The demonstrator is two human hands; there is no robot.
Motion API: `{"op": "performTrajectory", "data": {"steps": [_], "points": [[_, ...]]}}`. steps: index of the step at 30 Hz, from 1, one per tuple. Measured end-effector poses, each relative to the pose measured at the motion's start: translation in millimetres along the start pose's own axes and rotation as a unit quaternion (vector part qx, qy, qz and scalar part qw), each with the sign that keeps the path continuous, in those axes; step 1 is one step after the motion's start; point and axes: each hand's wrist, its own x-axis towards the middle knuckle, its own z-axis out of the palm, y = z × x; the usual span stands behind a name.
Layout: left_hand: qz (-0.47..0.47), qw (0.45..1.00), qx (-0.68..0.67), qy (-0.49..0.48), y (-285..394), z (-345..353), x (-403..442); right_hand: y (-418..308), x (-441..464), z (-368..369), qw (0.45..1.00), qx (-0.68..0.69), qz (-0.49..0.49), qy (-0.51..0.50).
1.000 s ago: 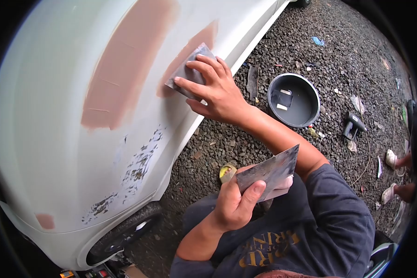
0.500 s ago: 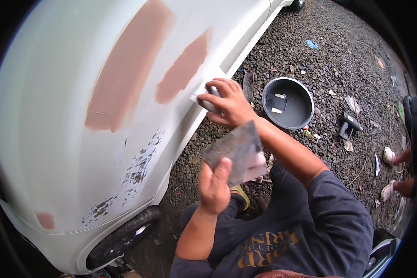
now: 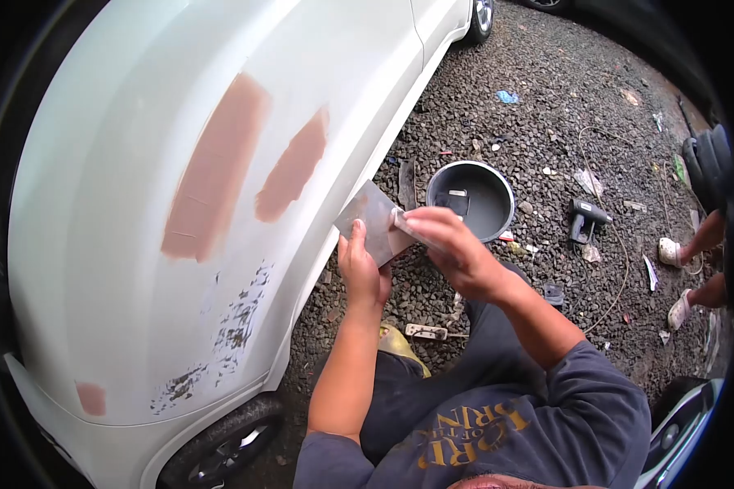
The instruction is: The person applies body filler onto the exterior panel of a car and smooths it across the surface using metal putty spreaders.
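A flat grey metal plate [image 3: 365, 213] is gripped in my left hand [image 3: 365, 273], thumb on its face, beside the white car's lower edge. Pinkish paste [image 3: 398, 240] lies on the plate's right part. My right hand [image 3: 465, 257] has its fingers pressed round a thin grey spreader [image 3: 420, 231], seen nearly edge-on, its end at the paste. On the white car panel [image 3: 139, 204] are a long pinkish-brown patch [image 3: 216, 171], a shorter one [image 3: 294, 173] and a small one [image 3: 91, 398]. Dark chipped marks [image 3: 238, 322] run low on the panel.
On the gravel [image 3: 538, 57] stands a black basin [image 3: 491, 200] with a dark item inside, just beyond my right hand. A heat gun [image 3: 587, 220] and its cable lie to the right. Another person's feet in light clogs [image 3: 678, 310] are at the right edge. A power strip [image 3: 426, 332] lies near my foot.
My right hand has left the shorter patch with the spreader and come back to the plate. My left hand has moved up and left with the plate. The view has shifted.
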Motion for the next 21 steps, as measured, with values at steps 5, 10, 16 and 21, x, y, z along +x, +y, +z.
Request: {"op": "performTrajectory", "data": {"steps": [5,10,16,21], "points": [[-0.005,0.999,0.034,0.026,-12.4,12.0,2.8,44.9,-28.9,-7.1,0.971,-0.231,-0.031,-0.051],[0.077,0.994,0.066,-0.048,2.7,41.7,-5.9,57.4,-31.6,-73.7,0.936,-0.347,0.051,-0.035],[0.216,0.904,0.361,-0.074,-6.6,38.4,-18.9,31.7,6.3,-57.3,0.897,-0.437,-0.034,-0.051],[0.243,0.875,0.418,-0.012,-6.2,20.4,-8.8,34.5,-32.3,-8.9,0.925,-0.347,-0.097,-0.123]]}}
